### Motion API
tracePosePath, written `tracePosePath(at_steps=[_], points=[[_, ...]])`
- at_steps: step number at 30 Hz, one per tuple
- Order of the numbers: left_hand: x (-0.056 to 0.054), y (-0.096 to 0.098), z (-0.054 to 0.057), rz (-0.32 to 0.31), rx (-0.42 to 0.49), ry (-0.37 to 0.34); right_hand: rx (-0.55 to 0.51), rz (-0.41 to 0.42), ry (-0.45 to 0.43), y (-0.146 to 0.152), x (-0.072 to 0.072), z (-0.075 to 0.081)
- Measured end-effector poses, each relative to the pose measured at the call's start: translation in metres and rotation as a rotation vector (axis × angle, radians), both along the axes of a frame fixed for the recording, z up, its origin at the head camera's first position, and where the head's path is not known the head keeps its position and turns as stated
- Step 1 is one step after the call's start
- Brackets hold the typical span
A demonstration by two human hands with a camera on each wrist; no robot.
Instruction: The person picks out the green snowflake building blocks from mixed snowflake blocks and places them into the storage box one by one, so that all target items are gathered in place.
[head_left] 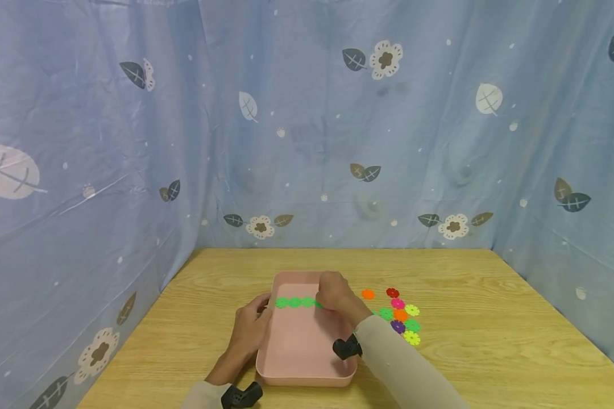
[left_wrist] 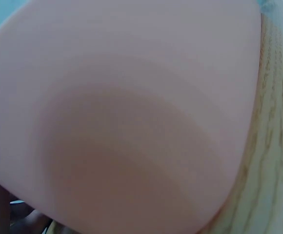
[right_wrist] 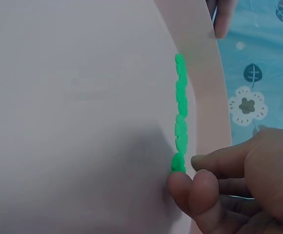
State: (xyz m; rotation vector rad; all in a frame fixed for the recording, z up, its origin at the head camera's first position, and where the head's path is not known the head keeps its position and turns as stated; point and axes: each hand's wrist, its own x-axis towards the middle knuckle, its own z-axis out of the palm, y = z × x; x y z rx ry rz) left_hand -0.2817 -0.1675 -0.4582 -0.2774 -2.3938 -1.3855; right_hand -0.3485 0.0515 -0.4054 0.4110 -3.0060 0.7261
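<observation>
A pink rectangular tray [head_left: 307,372] lies on the table, with a row of green flower-shaped discs [head_left: 294,302] across its far part. My right hand [head_left: 335,295] reaches into the tray at the row's right end. Seen from the right wrist, its thumb and fingertips pinch the nearest green disc [right_wrist: 178,162], partly hiding it. At the tray's left side, my left hand [head_left: 252,325] holds the edge, thumb by the rim and fingers along the outer wall. The left wrist view is mostly filled by the tray's pink wall [left_wrist: 146,58].
To the right of the tray lie loose flower-shaped discs, among them an orange one [head_left: 368,294], a dark red one [head_left: 392,293], a purple one [head_left: 397,326] and a yellow one [head_left: 411,338]. My right forearm passes close beside them. A blue patterned curtain [head_left: 307,142] surrounds the wooden table [head_left: 491,352].
</observation>
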Motion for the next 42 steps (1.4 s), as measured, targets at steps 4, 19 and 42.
tracePosePath(at_steps=[4,19,42], points=[[0.0,-0.001,0.001,-0.003,0.008,0.002,-0.062,0.057,0.013,0.003,0.003,0.001],[0.004,-0.001,0.0,-0.005,0.027,-0.014,-0.232,0.069,0.04,0.027,0.016,0.009],[0.002,0.002,-0.001,0.02,-0.001,0.009,-0.216,0.012,0.008,0.08,0.032,0.012]])
